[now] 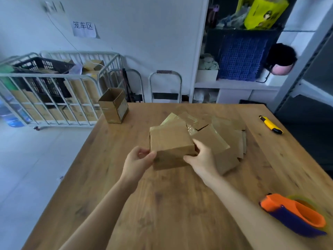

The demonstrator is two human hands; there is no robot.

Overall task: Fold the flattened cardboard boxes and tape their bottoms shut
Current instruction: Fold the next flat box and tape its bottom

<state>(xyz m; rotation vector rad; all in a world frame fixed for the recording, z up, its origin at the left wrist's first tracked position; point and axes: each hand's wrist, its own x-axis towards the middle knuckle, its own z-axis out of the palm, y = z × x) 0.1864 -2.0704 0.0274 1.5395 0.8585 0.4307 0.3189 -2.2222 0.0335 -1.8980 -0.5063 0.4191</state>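
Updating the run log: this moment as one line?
left hand, right hand: gripping cardboard box | flattened boxes: piled behind | tape dispenser: untouched

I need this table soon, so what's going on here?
A person grips a cardboard box at both ends, left hand and right hand, over the wooden table. A pile of flattened boxes lies behind it. One folded box stands open at the far left corner. The tape dispenser and the yellow knife lie untouched on the right.

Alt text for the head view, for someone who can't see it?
The left hand and right hand hold a box at a pile of flat boxes on the table. A folded box stands at the far left corner; a tape dispenser lies near right, a knife far right.
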